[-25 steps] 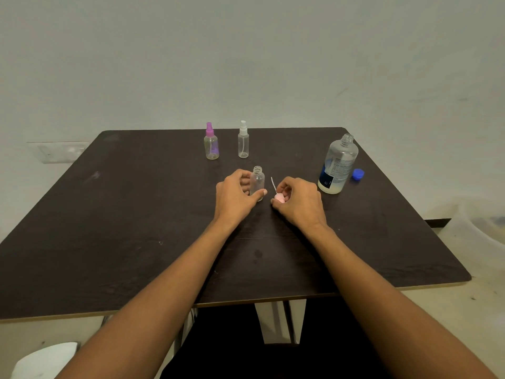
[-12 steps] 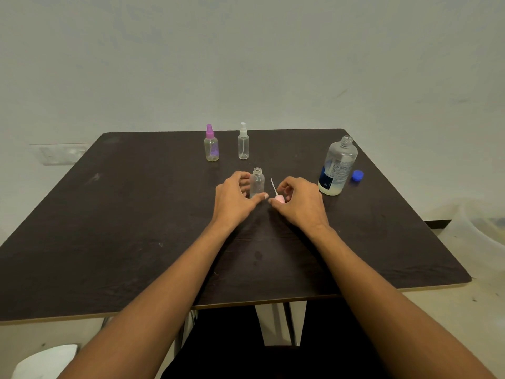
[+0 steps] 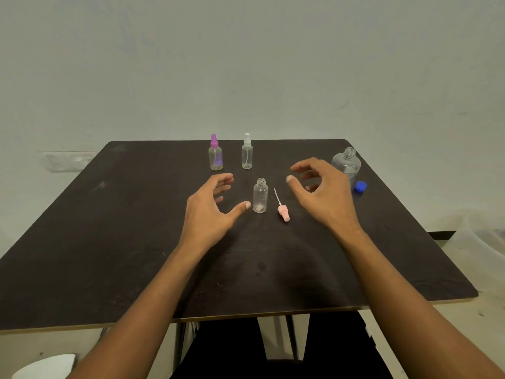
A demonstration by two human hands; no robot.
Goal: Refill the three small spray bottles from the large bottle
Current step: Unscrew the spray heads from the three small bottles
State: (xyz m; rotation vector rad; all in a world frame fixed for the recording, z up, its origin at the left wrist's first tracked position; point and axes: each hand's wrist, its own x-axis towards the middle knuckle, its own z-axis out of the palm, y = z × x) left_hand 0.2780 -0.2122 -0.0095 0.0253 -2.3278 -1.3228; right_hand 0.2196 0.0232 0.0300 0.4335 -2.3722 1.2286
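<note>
A small clear bottle (image 3: 260, 196) stands uncapped and upright in the middle of the dark table (image 3: 109, 242). Its pink spray top (image 3: 282, 210) with a white tube lies on the table just to its right. My left hand (image 3: 211, 212) hovers open to the left of the bottle, thumb near its base, apart from it. My right hand (image 3: 319, 195) is open to the right of the spray top, holding nothing. Behind my right hand stands the large clear bottle (image 3: 346, 164), uncapped and partly hidden. Two capped small bottles stand further back: a purple-topped bottle (image 3: 215, 154) and a white-topped bottle (image 3: 247, 152).
A blue cap (image 3: 360, 186) lies on the table right of the large bottle. A wall socket (image 3: 65, 161) sits on the wall at left. A translucent tub (image 3: 481, 236) is on the floor at right, a white object (image 3: 43, 367) at bottom left.
Both hands have let go and drawn apart: the left released the small bottle, the right released the pink spray top, which now lies on the table. The right hand moved toward the large bottle.
</note>
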